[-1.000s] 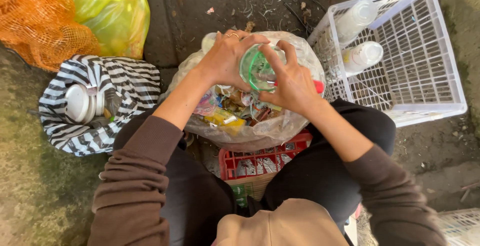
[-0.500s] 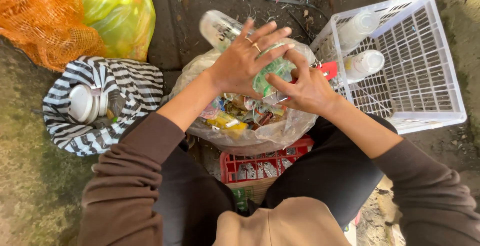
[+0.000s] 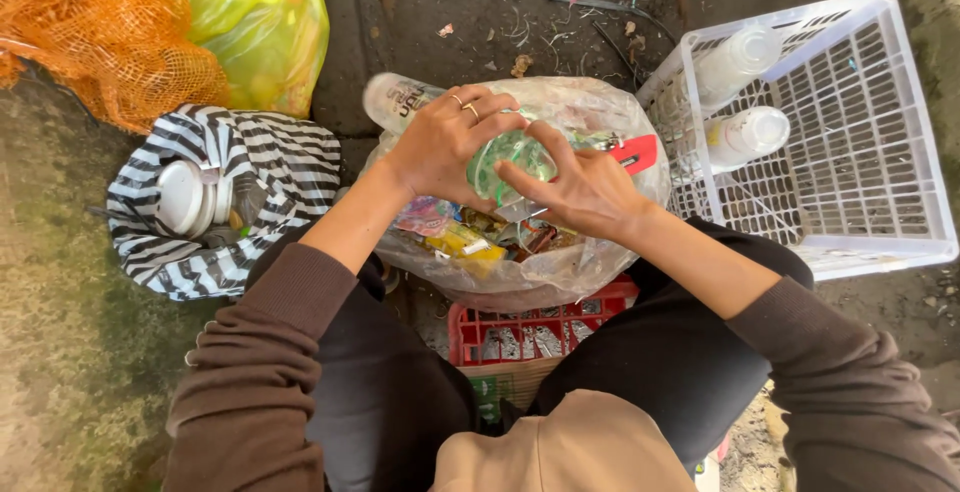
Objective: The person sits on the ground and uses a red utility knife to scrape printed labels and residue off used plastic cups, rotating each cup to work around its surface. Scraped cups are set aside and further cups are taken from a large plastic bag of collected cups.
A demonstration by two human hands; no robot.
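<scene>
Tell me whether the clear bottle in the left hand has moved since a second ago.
Yes. The clear bottle now sticks out past the left hand, beyond the clear bag's far-left rim; earlier it sat over the bag.
</scene>
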